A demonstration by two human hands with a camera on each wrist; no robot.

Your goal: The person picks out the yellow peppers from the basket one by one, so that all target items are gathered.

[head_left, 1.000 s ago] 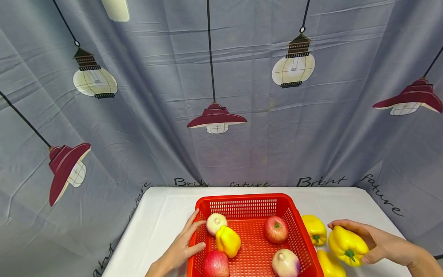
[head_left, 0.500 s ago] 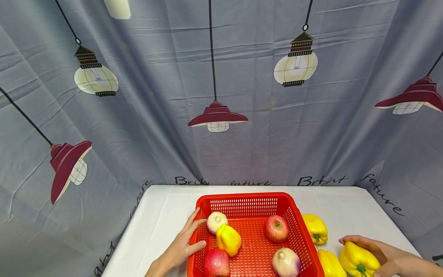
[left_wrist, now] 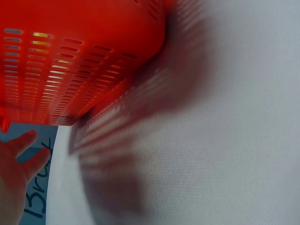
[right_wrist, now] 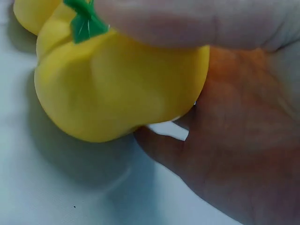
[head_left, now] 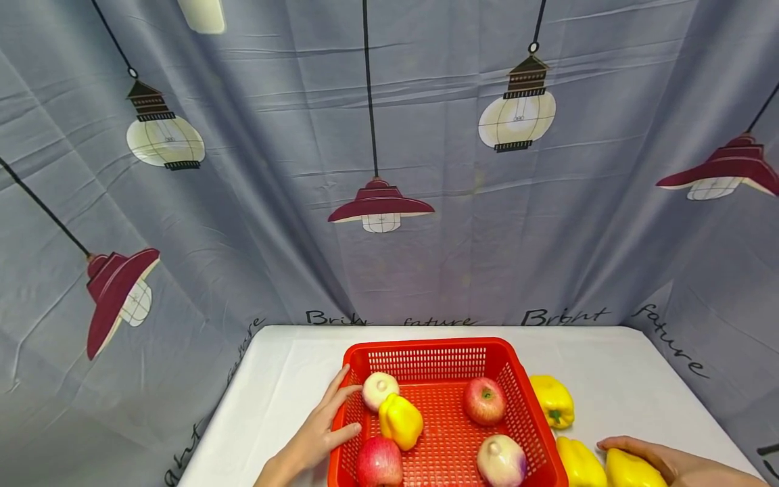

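My right hand (head_left: 684, 463) grips a yellow bell pepper (right_wrist: 117, 89) low at the table's right side. In the right wrist view the thumb lies over its top by the green stem, and fingers curl beneath it. Two more yellow bell peppers stand right of the red basket: one farther back (head_left: 552, 401), one nearer (head_left: 581, 465) and close beside the held one. My left hand (head_left: 313, 433) rests at the left rim of the red basket (head_left: 426, 348), fingers spread and fairly straight. In the left wrist view its fingers (left_wrist: 35, 164) show at the lower left.
Inside the basket are a pale onion (head_left: 380, 391), a yellow pepper-like piece (head_left: 401, 423), a red apple (head_left: 380, 462), another apple (head_left: 485, 401) and a white-and-purple onion or turnip (head_left: 502, 461). The white table (head_left: 292, 365) meets a grey lamp-print curtain (head_left: 462, 270) behind.
My right hand has carried the bell pepper down and to the right, away from the basket and toward the table's near side. The left hand has stayed at the basket rim.
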